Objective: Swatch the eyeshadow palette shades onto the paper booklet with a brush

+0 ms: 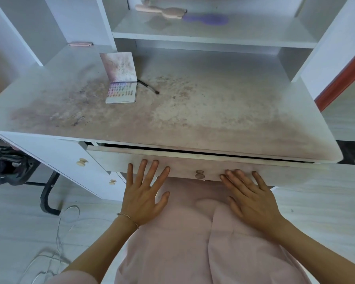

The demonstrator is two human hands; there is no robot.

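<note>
Plainly, the drawer front [172, 162] was pressed by the flat, empty fingers of the left hand [143, 193] and right hand [252, 195], so the propped palette [121, 78] could be jolted shut.

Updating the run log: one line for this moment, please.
left hand open on drawer front | right hand open on it | palette open, brush beside, untouched

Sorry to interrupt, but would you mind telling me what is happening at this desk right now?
A person stands at a white desk, both hands flat against the front of a slightly open drawer. The left hand and right hand flank the drawer knob, fingers straight. The open eyeshadow palette and the brush lie untouched on the desktop. No paper booklet is visible.
</note>
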